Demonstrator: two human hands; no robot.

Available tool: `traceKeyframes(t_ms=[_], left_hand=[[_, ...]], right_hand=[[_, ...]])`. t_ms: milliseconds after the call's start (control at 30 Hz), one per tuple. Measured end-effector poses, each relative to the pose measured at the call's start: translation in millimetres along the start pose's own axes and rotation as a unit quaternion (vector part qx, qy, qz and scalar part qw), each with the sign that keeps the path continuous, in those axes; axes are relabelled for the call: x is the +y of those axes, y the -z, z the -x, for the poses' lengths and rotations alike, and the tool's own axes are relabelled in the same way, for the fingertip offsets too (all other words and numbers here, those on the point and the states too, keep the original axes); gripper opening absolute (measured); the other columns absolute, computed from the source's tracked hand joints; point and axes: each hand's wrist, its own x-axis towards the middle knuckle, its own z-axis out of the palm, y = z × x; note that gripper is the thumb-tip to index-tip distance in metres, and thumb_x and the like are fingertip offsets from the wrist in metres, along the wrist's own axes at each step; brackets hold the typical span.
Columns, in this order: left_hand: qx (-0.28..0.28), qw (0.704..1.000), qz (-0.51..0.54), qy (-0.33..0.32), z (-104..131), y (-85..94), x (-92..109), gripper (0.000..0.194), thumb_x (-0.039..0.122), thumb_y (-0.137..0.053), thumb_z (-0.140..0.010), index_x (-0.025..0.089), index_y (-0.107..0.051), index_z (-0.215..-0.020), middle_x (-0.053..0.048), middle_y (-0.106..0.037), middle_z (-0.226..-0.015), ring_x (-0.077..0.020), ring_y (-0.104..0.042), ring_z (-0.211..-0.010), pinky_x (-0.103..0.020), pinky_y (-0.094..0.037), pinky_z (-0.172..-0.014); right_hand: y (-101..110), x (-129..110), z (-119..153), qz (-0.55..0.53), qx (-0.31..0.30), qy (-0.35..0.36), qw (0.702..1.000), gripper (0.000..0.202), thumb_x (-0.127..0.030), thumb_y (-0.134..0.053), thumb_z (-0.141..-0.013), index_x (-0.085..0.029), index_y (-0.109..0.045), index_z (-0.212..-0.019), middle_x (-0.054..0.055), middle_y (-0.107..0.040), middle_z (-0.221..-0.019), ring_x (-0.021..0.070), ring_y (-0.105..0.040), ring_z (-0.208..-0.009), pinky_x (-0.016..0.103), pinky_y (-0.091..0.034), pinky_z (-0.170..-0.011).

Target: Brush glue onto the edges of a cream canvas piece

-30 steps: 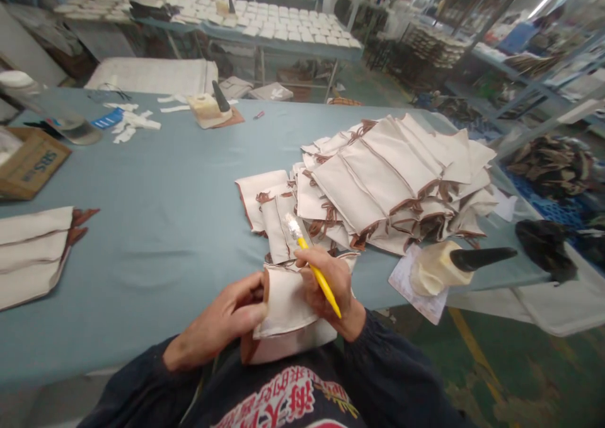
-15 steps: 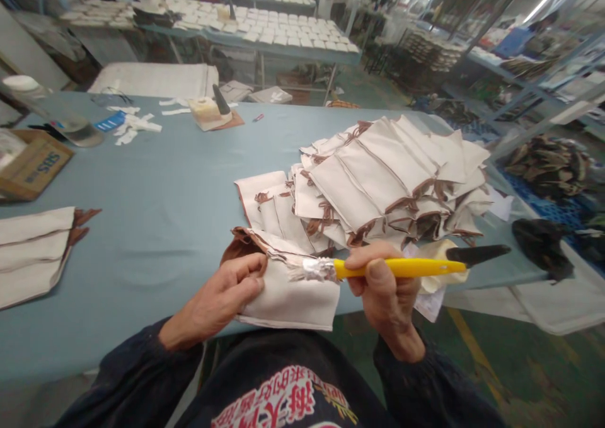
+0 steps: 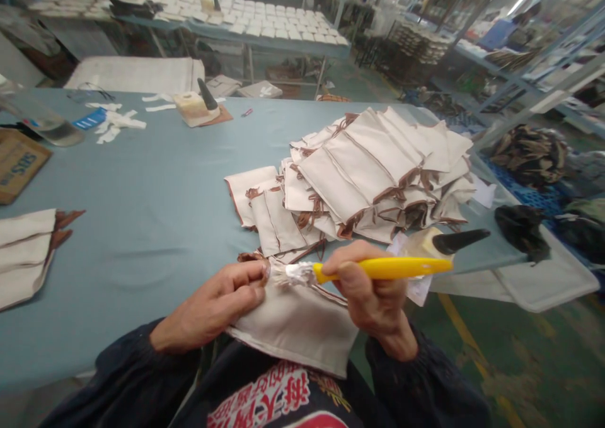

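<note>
**Brush Applied to Cloth Piece at Table Edge**

Left hand [image 3: 212, 305]: closed, fingertips pinched on the upper left edge of the cloth piece [image 3: 297, 324]. Piece pressed down at the near edge of the table [image 3: 155, 182], lower part hanging over the edge toward the lap. Brown trim visible at the pinched edge, just beside the fingertips.

Right hand [image 3: 371, 295]: closed around the yellow handle of the brush [image 3: 378, 268], thumb on top, fingers wrapped underneath. Brush held roughly level, across the view. Bristle end, wrapped in silvery foil, pointed left and touching the upper edge of the piece, just beside the left fingertips. Free end of the handle extended right, past the hand.

Position of piece relative to grips: between both hands, below the brush, held by the left hand only; right hand above its right part, contact with the cloth not determinable.

Surroundings:
- Pile [image 3: 378, 176] of similar cream pieces with brown trim, on the table just beyond the hands.
- Glue pot [image 3: 425, 242] with dark spout, on paper, right of the brush handle at the table edge.
- Second pot [image 3: 196, 106] at the far side of the table.
- Stacked pieces [image 3: 23, 251] at the left edge.
- Cardboard box [image 3: 16, 163] at far left.
</note>
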Motion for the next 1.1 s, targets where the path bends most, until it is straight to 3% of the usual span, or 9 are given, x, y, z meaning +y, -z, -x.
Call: traceKeyframes(t_ms=[67,233,333,467,567,667,833,1000,1100], left_hand=[[0.0,1.0,-0.025,-0.006,-1,-0.7,-2,0.038,0.053,-0.066,-0.093,0.016,-0.062,-0.097,-0.003,-0.059,-0.086,-0.0155,-0.054,-0.074,-0.023,-0.041,-0.065],[0.043,0.964,-0.243,-0.096,-2,-5.9,-8,0.027,0.034,-0.047,-0.101,0.018,-0.054,-0.081,-0.001,-0.053,-0.078,-0.0137,-0.046,-0.07,-0.025,-0.037,-0.063],[0.09,0.895,-0.387,-0.204,-2,-8.7,-15,0.026,0.017,-0.042,-0.1,0.019,-0.048,-0.075,0.002,-0.048,-0.069,-0.012,-0.045,-0.064,-0.025,-0.035,-0.062],[0.104,0.774,-0.507,-0.366,-4,-8.8,-28,0.023,0.002,-0.044,-0.096,0.018,-0.052,-0.082,-0.003,-0.06,-0.075,-0.0133,-0.053,-0.068,-0.025,-0.039,-0.063],[0.117,0.72,-0.558,-0.396,-4,-6.5,-36,0.019,0.001,-0.049,-0.094,0.017,-0.057,-0.087,-0.007,-0.064,-0.079,-0.0171,-0.057,-0.072,-0.028,-0.043,-0.066],[0.11,0.712,-0.558,-0.411,-3,-3.4,-42,0.019,0.001,-0.051,-0.093,0.018,-0.06,-0.092,-0.007,-0.066,-0.079,-0.0197,-0.06,-0.075,-0.03,-0.046,-0.071],[0.139,0.705,-0.544,-0.433,-1,0.5,-46,0.024,-0.003,-0.053,-0.088,0.02,-0.058,-0.088,-0.005,-0.063,-0.075,-0.0193,-0.053,-0.072,-0.031,-0.042,-0.069],[0.109,0.733,-0.508,-0.438,-2,1.4,-46,0.024,-0.003,-0.052,-0.089,0.019,-0.06,-0.095,-0.005,-0.064,-0.079,-0.0198,-0.057,-0.076,-0.03,-0.046,-0.072],[0.119,0.727,-0.509,-0.446,-4,2.1,-48,0.025,-0.005,-0.049,-0.091,0.018,-0.055,-0.094,-0.006,-0.061,-0.081,-0.0189,-0.054,-0.076,-0.029,-0.044,-0.068]], right_hand=[[-3,4,1,0.048,-0.021,0.023,0.998,0.024,-0.032,-0.058,-0.106,-0.023,-0.071,-0.088,-0.001,-0.071,-0.072,0.0125,-0.066,-0.057,0.024,-0.051,-0.052],[1,13,11,0.036,0.056,-0.005,0.998,0.017,-0.03,-0.059,-0.104,-0.024,-0.072,-0.094,0.001,-0.073,-0.077,0.015,-0.069,-0.062,0.027,-0.054,-0.055],[10,6,17,0.062,0.066,-0.008,0.996,0.014,-0.028,-0.06,-0.104,-0.026,-0.071,-0.097,0.001,-0.075,-0.08,0.0159,-0.071,-0.065,0.027,-0.053,-0.053],[11,-12,15,0.135,-0.009,0.042,0.99,0.015,-0.021,-0.058,-0.102,-0.026,-0.067,-0.091,-0.002,-0.075,-0.074,0.0147,-0.071,-0.062,0.026,-0.056,-0.056],[-2,-25,17,0.096,-0.071,0.062,0.991,0.018,-0.023,-0.056,-0.103,-0.024,-0.064,-0.088,-0.004,-0.073,-0.069,0.0123,-0.068,-0.057,0.024,-0.057,-0.058],[-12,-31,23,0.052,-0.111,0.056,0.991,0.022,-0.027,-0.055,-0.105,-0.023,-0.063,-0.085,-0.004,-0.071,-0.065,0.0107,-0.065,-0.052,0.024,-0.055,-0.055],[-11,-29,26,0.108,-0.025,0.008,0.994,0.022,-0.019,-0.054,-0.102,-0.024,-0.064,-0.083,-0.005,-0.072,-0.066,0.0108,-0.069,-0.056,0.022,-0.055,-0.057],[-19,-31,30,0.062,-0.088,0.004,0.994,0.027,-0.027,-0.053,-0.105,-0.022,-0.064,-0.08,-0.004,-0.071,-0.064,0.0102,-0.067,-0.054,0.022,-0.056,-0.059],[-23,-29,31,0.076,-0.05,0.003,0.996,0.028,-0.026,-0.051,-0.106,-0.023,-0.064,-0.082,-0.004,-0.071,-0.065,0.0106,-0.067,-0.054,0.022,-0.054,-0.055]])
